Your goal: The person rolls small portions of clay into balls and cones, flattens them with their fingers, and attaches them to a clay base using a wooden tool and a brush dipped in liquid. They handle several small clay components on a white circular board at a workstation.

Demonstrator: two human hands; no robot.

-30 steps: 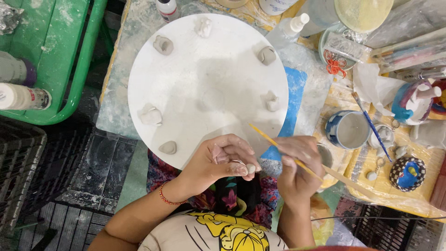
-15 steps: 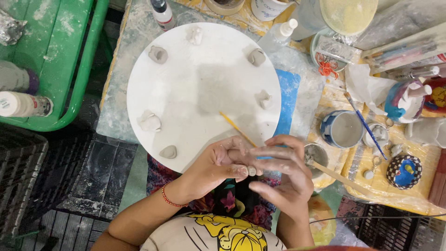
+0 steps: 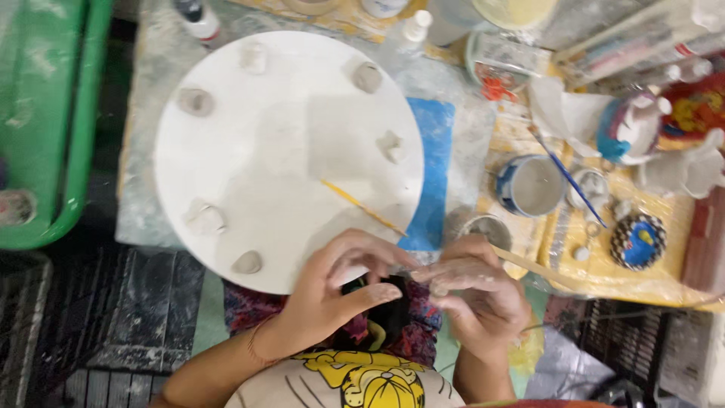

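Observation:
My left hand (image 3: pixel 340 291) and my right hand (image 3: pixel 479 298) meet fingertip to fingertip over my lap, just below the near rim of a white round board (image 3: pixel 302 143). The right hand pinches a thin yellow-handled paintbrush (image 3: pixel 362 206), which slants up and left across the board. My left fingers curl in an arc toward the right fingertips; the blur hides whether anything small sits between them. Several grey clay lumps, such as one (image 3: pixel 247 262) near the left hand, ring the board's edge.
A blue sheet (image 3: pixel 432 166) lies under the board's right side. Right of it stand a blue-and-white cup (image 3: pixel 529 185), a blue brush (image 3: pixel 566 177), a small bowl (image 3: pixel 487 227), a patterned round piece (image 3: pixel 638 242) and a wooden stick (image 3: pixel 540 268). A green crate (image 3: pixel 45 113) is on the left, and bottles line the far edge.
The brush has swung from pointing right to slanting up-left over the board. Both hands have drawn together, fingertips touching. The view has moved closer.

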